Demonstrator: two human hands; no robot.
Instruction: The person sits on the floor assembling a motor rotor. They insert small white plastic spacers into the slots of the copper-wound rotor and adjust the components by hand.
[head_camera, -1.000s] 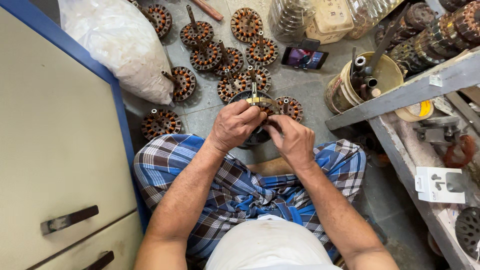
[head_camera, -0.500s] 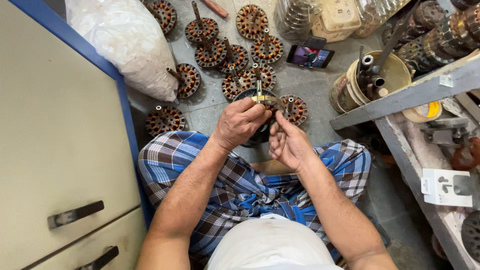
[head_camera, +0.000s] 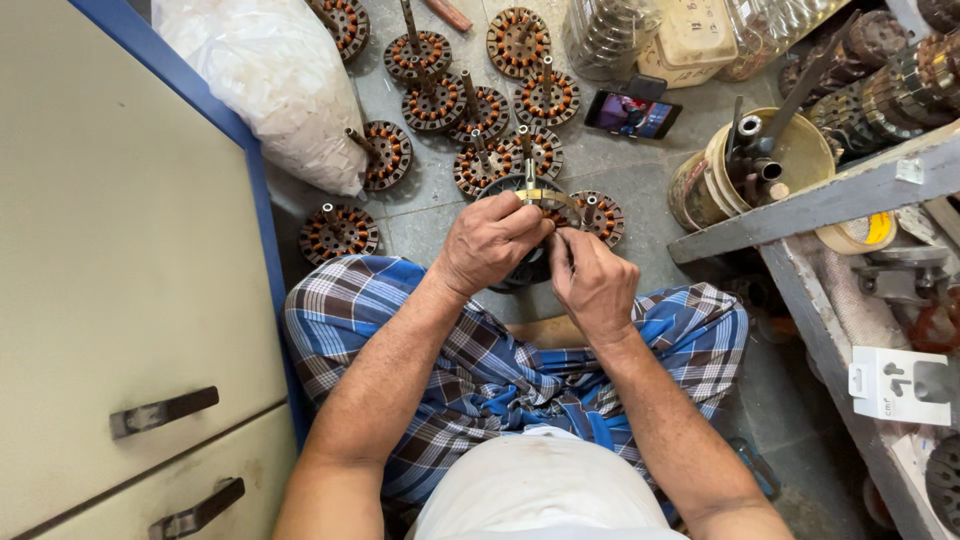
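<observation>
A grey tiled floor (head_camera: 640, 190) fills the middle of the head view, hemmed in on the left by a cream cabinet (head_camera: 120, 260) with a blue edge and two dark drawer handles, and on the right by a grey metal shelf (head_camera: 830, 200) cluttered with parts.

Nearest the camera, the person's lap is covered by a blue checked cloth (head_camera: 500, 370). Both forearms reach out from it to meet just past the knees. The left hand (head_camera: 490, 240) is curled closed, its fingers gripping a dark round motor part (head_camera: 520, 265) that sits low between the knees, mostly hidden beneath the hands. The right hand (head_camera: 592, 280) is just beside it, fingertips bunched and pinching at the same part; a yellowish strip (head_camera: 545, 194) and a short shaft show above the two hands.

Farther out, a dozen or so copper-wound stators (head_camera: 440, 100) lie flat on the floor, several with shafts standing up. Left of them slumps a white plastic sack (head_camera: 270, 80) — full of small pale pieces. To the right, a phone (head_camera: 632, 113) lies with its screen lit, and a yellow bucket (head_camera: 800, 155) beside a rusty tin holds metal rods and pipe ends standing on end. At the far edge stand clear plastic jars (head_camera: 610, 35) — their contents too blurred to tell — and a beige tub.
</observation>
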